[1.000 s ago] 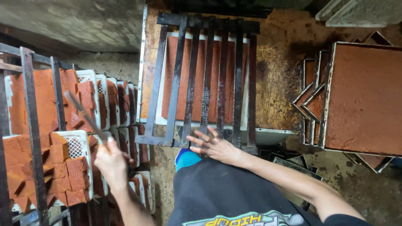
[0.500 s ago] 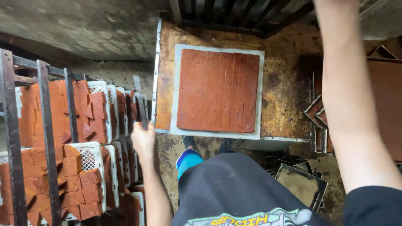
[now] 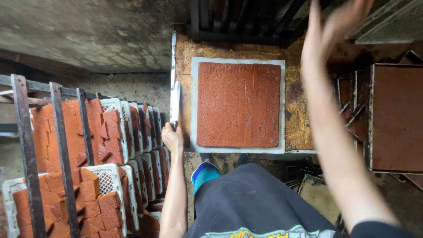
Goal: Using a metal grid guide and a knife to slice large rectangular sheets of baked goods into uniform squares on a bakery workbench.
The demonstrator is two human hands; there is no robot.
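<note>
We grip a flat steel knife (image 3: pixel 175 102) in our fisted left hand (image 3: pixel 172 137), beside the scored, grainy red slab (image 3: pixel 238 105) on its white square board (image 3: pixel 194 105); right hand (image 3: pixel 328 33) raised, fingers spread, blurred.

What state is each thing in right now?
Left hand: closed around a knife handle.
Knife: blade flat along the table edge.
Right hand: raised, open, empty, blurred.
Red slab: flat on white board, scored in strips.
Metal grid: lifted off slab.
Crates: stacked, holding cut pieces.

dim, flat daylight; raised right hand (image 3: pixel 335 26) motion-blurred.
</note>
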